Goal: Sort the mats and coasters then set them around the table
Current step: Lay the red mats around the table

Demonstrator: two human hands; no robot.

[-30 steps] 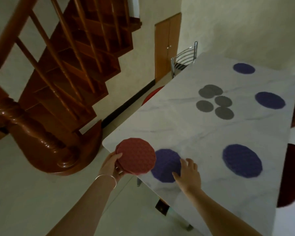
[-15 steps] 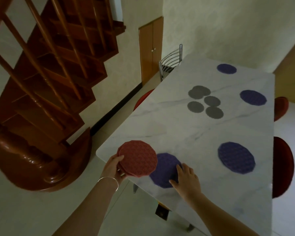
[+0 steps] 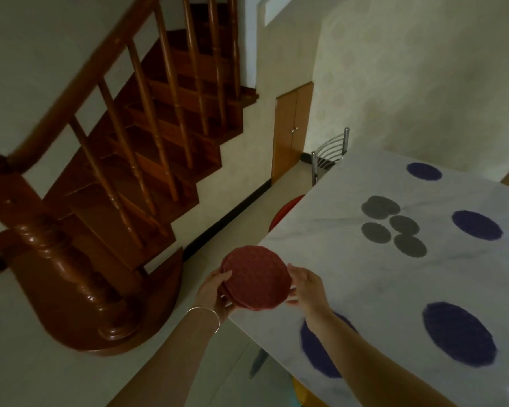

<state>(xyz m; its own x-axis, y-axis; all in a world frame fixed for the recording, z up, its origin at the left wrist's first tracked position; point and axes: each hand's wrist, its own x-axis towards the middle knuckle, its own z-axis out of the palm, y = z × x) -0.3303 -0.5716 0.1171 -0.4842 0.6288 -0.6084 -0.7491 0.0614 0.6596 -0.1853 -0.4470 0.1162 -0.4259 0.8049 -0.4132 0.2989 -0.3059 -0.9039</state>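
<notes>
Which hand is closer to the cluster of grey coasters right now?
Right. The right hand grips the table-side edge of the red mats, on the side towards the grey coasters. The left hand holds the opposite edge, off the table and farther away.

Both hands (image 3: pixel 215 289) (image 3: pixel 306 286) raised, fingers seemingly curled, gripping.

The right hand (image 3: pixel 306 287) left the purple mat (image 3: pixel 318 352) for the red mats (image 3: pixel 256 277).
</notes>
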